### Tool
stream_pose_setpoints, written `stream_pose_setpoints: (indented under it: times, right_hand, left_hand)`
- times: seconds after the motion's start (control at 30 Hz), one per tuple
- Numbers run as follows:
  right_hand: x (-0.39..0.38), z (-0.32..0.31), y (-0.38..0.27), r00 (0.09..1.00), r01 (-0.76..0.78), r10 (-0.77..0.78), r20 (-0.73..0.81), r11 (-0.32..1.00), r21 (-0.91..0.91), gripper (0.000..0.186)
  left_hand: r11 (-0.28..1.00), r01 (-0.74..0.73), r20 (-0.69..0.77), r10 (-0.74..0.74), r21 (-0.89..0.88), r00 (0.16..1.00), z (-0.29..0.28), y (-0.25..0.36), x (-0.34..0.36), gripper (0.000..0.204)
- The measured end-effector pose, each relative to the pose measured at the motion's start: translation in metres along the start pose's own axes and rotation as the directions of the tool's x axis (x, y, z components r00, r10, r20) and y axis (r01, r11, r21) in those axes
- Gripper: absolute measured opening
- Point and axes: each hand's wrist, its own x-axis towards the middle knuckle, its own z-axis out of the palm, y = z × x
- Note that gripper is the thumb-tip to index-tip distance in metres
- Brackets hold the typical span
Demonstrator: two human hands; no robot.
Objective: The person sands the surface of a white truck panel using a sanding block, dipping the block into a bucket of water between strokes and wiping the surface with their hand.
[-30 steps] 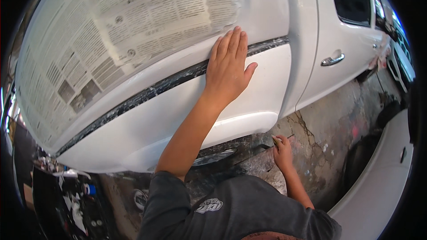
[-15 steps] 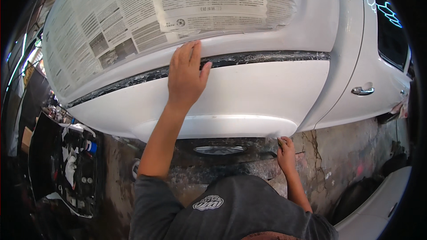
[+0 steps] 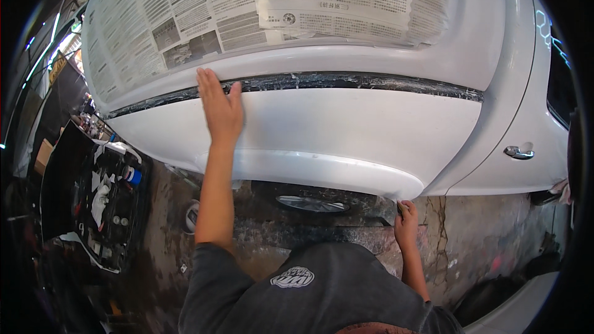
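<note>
1. Up on the side of the white car body panel (image 3: 346, 130), the person's left hand (image 3: 219, 108) lies flat with the fingers straight and together. The palm presses the paint and the fingertips reach the dark, paint-flecked trim strip (image 3: 371, 81) that runs along the panel. That hand is fully open and holds nothing.
2. Down low, the right hand (image 3: 406, 222) sits right at the lower lip of the white wheel arch (image 3: 346, 176), close to where it meets the cracked concrete floor (image 3: 458, 229). The fingers are curled around something small and dark, but it's too tiny to tell what it is, so it looks like a closed grip on an unknown bit.
3. Newspaper sheets (image 3: 278, 0) cover the window area above the trim strip.
4. A tyre with a silver rim (image 3: 309, 203) shows under the arch, between the two arms.
5. Off to the right there's a chrome door handle (image 3: 518, 152) on the next panel.
6. Far left, well apart from both hands, sits an open black case of assorted bits (image 3: 102, 204) on the floor.
</note>
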Motion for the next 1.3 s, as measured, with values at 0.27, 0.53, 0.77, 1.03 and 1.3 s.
stream_pose_setpoints:
  times: [0.27, 0.53, 0.77, 1.03, 1.3]
  right_hand:
    - [0.010, -0.004, -0.016, 0.998, 0.065, -0.065, 0.001, 0.998, 0.003, 0.045]
    - [0.010, -0.004, -0.035, 0.998, 0.057, -0.058, 0.009, 0.996, 0.064, 0.046]
    - [0.005, -0.002, -0.041, 1.000, -0.015, 0.014, 0.011, 0.995, 0.094, 0.047]
    - [0.011, 0.004, -0.046, 0.995, 0.054, -0.060, 0.078, 0.996, 0.070, 0.045]
    - [0.016, 0.015, -0.058, 0.983, 0.077, -0.092, 0.161, 0.993, 0.094, 0.045]
  left_hand:
    - [0.987, -0.052, 0.012, 0.054, -0.150, 0.998, 0.042, 0.134, -0.025, 0.087]
    - [0.952, -0.102, 0.189, 0.161, -0.290, 0.969, 0.041, 0.236, -0.049, 0.092]
    - [0.968, 0.189, 0.118, -0.171, -0.166, 0.978, 0.030, 0.172, -0.039, 0.086]
    - [0.892, 0.380, 0.094, -0.369, -0.244, 0.925, 0.017, 0.086, -0.016, 0.088]
    - [0.804, 0.536, 0.107, -0.528, -0.258, 0.843, 0.005, 0.020, 0.004, 0.086]
